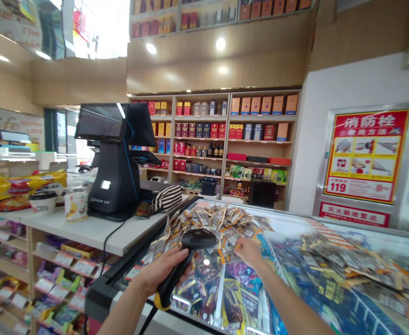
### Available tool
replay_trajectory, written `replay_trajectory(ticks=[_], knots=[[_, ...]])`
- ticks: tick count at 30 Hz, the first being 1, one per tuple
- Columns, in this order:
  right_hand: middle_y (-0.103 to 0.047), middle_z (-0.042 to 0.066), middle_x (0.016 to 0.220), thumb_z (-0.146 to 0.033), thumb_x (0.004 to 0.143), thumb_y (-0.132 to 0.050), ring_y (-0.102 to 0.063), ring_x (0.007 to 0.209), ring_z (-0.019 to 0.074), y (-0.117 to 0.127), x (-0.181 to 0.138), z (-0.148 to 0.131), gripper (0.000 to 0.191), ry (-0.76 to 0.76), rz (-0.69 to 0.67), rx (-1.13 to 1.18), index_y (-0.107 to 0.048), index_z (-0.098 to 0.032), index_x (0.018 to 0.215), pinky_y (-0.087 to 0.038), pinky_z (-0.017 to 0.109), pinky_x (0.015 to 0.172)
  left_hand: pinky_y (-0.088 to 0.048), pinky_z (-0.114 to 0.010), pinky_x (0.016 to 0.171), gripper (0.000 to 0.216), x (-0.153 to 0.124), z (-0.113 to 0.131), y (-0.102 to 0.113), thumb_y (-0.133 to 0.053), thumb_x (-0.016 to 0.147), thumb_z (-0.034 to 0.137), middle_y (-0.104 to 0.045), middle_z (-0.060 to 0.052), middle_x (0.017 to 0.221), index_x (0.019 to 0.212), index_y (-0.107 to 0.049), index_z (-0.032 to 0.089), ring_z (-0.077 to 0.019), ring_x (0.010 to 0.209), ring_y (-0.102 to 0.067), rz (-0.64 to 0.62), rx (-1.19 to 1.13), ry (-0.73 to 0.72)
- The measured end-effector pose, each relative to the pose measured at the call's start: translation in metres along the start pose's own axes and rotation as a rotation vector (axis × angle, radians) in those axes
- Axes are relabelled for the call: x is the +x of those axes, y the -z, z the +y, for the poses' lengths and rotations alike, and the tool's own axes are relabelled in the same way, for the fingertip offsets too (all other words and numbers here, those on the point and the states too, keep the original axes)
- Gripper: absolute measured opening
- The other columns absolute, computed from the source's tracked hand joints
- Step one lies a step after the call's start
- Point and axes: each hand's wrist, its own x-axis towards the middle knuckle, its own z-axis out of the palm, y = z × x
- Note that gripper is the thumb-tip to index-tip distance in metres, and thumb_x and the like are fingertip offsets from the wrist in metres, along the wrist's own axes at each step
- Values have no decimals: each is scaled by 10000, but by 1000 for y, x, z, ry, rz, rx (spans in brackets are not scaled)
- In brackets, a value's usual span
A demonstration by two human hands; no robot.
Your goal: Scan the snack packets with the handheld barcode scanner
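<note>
My left hand [166, 270] is wrapped round the handle of a black and yellow barcode scanner [199, 238], its head over a chest freezer's glass top. My right hand [249, 251] is closed, fingertips pinched at the edge of a small snack packet [227, 252] with orange edges, just right of the scanner head. Beyond both hands, a heap of similar small packets [221, 216] is spread on the glass. Another pile of packets [361, 265] lies to the right. Bagged ice creams [234, 302] show through the glass below my hands.
To the left, a counter [120, 237] carries a black checkout terminal [112, 172], a striped pouch [167, 199], lidded cup [43, 202] and paper cup [76, 204]. A cable [105, 244] hangs over its edge. Shelves of boxed bottles [201, 130] line the back wall.
</note>
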Motion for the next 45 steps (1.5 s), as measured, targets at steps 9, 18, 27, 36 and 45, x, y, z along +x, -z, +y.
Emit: replay_trajectory(ticks=[9,18,27,36,45], knots=[[-481,83,1091,-420,526,-574,-405,1017,262,3,2,11,665,86,-161,-130,-393,-277,1150,-290,348,785,-300,-184,423,277,0,1,-1,-471,690,395,-490,3,570,777,-477,133,-62,451,-439,-7,-14,19],[-585,57,928,-421,580,-517,-502,893,221,1,1,8,424,92,-69,-18,-552,-237,960,-339,290,719,-304,-178,414,283,8,-1,-5,-491,665,418,-496,9,559,721,-486,141,-59,443,-433,-3,-1,45],[-491,-21,471,-186,472,-560,-481,543,140,7,-9,33,64,-23,-147,356,-517,-151,504,-336,238,519,-297,-173,408,286,15,0,-10,-470,689,403,-498,2,554,667,-498,119,-55,438,-432,-47,-15,49],[-456,-57,529,-238,568,-463,-477,503,89,46,-16,37,113,-191,12,837,-414,-192,659,-393,214,486,-298,-185,418,299,20,4,-15,-483,676,414,-504,-6,575,712,-523,120,-59,451,-436,-86,-12,79],[-441,-3,303,-327,599,-467,-429,318,124,72,-41,82,232,-336,-176,357,-461,-174,425,-326,238,361,-302,-187,418,293,27,4,-23,-481,678,408,-503,3,567,770,-507,131,-65,457,-439,-104,20,54]])
